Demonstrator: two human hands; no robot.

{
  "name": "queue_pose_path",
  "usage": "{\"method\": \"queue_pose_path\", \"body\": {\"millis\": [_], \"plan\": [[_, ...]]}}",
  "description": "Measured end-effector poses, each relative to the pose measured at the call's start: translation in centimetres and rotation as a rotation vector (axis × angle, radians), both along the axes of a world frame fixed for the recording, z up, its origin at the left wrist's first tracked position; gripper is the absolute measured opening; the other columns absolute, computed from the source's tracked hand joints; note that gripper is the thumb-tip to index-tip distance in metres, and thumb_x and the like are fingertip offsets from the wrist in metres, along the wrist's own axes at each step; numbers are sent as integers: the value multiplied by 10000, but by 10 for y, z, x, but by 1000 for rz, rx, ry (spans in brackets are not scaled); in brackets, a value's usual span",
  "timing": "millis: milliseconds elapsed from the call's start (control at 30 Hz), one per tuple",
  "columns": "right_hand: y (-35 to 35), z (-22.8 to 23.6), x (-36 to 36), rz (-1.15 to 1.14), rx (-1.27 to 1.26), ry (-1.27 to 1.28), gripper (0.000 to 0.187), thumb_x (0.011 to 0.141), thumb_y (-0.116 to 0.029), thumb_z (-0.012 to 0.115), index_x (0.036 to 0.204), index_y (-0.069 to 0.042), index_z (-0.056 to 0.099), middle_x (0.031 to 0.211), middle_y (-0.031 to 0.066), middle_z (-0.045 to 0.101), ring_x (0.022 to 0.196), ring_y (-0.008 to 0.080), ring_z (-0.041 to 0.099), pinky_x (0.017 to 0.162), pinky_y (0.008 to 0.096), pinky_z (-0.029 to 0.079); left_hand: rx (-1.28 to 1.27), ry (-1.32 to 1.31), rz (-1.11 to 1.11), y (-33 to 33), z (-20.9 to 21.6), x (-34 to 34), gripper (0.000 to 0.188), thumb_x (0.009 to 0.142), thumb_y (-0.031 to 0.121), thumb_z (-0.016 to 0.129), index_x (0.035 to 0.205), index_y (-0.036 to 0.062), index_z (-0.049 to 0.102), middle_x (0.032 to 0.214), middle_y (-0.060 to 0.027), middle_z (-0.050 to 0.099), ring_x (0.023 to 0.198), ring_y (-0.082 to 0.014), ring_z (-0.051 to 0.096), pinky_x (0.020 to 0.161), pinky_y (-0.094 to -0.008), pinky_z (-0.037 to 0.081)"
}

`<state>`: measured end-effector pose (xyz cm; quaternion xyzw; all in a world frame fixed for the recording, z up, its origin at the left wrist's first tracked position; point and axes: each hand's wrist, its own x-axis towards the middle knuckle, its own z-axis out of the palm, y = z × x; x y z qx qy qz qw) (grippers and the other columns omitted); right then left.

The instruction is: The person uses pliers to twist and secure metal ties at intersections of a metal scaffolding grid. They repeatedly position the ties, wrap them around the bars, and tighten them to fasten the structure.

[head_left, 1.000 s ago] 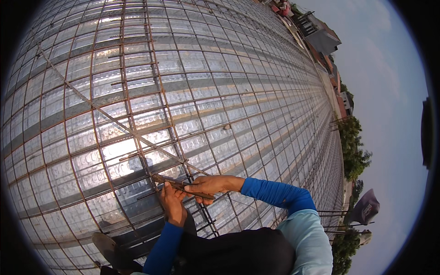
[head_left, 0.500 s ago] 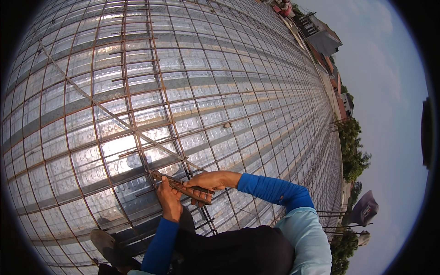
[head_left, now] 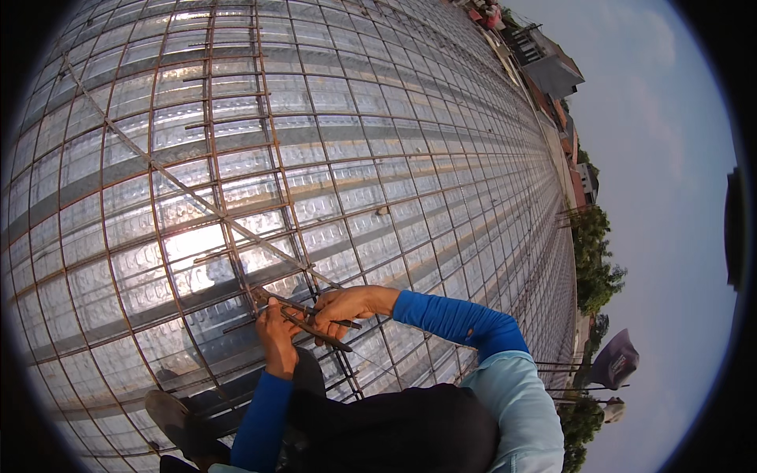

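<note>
Nearest the camera, the person's dark-clad legs and one shoe (head_left: 177, 422) are resting on the rebar mesh (head_left: 236, 158), seen from the head view. Two hands in blue sleeves are working just above the knees. The left hand (head_left: 277, 335) is closing its grip around the handles of a pair of pincers (head_left: 303, 319), fingers wrapped fully about them. The right hand (head_left: 347, 303) is pinching a thin dark wire or rod (head_left: 335, 322) that is crossing the pincers; its grip is nearly closed, thumb against fingertips. The pincers' head is lying at a crossing of rusty bars, just beyond the left hand.

No container is showing. Counted: two hands, one pincers, one shoe; the bars are too many to count.

Compared with the frame one second earlier, the hands are sitting at the same crossing, and the right hand is lying slightly lower and closer to the left.

Beyond the hands, the mesh is spreading over corrugated metal decking (head_left: 378, 102), one long diagonal bar (head_left: 158, 169) crossing it. Farthest off, rooftops (head_left: 552, 71) and trees (head_left: 595, 260) are standing along the right edge under the sky.
</note>
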<state>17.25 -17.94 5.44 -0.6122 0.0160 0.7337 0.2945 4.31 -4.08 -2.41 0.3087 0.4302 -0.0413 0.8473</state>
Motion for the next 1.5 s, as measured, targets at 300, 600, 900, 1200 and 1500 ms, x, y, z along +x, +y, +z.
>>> {"method": "queue_pose_path", "body": {"millis": [300, 600, 900, 1200, 1500], "plan": [[17, 28, 10, 41, -11, 56, 474, 969, -349, 548, 1148, 52, 727, 1000, 167, 750, 705, 224, 718, 562, 295, 572, -62, -41, -15, 7, 5, -2, 401, 1073, 414, 538, 1060, 16, 588, 935, -141, 697, 828, -257, 724, 669, -353, 583], [20, 54, 4, -50, -145, -92, 523, 1032, -394, 525, 1249, 76, 598, 1152, 268, 665, 829, 324, 768, 657, 360, 652, -61, 3, -109, 11, 1, 1, 332, 1109, 296, 431, 1152, -1, 572, 1036, -166, 697, 871, -255, 717, 710, -376, 583], [14, 50, -11, -55, -260, -208, 426, 1058, -349, 526, 1271, 11, 605, 947, 101, 631, 757, 224, 745, 622, 317, 620, -82, 74, -94, 24, 25, -6, 332, 1114, 242, 434, 1200, -21, 616, 803, -45, 611, 593, -143, 614, 509, -285, 514], [-6, 56, -23, -80, -222, -222, 500, 1092, -292, 525, 1516, -32, 481, 1147, 153, 673, 830, 261, 769, 714, 335, 663, -174, 148, 151, 21, 46, -5, 241, 1112, 203, 425, 1082, 22, 580, 637, 57, 392, 469, -19, 292, 395, -220, 228], [9, 45, -40, -75, -132, -140, 511, 1091, -341, 523, 1526, -74, 489, 1174, 162, 654, 840, 247, 761, 713, 328, 649, -342, 180, 227, 28, 72, -2, 242, 1122, 229, 417, 1097, 35, 558, 631, 55, 377, 462, -36, 293, 398, -225, 238]]}}
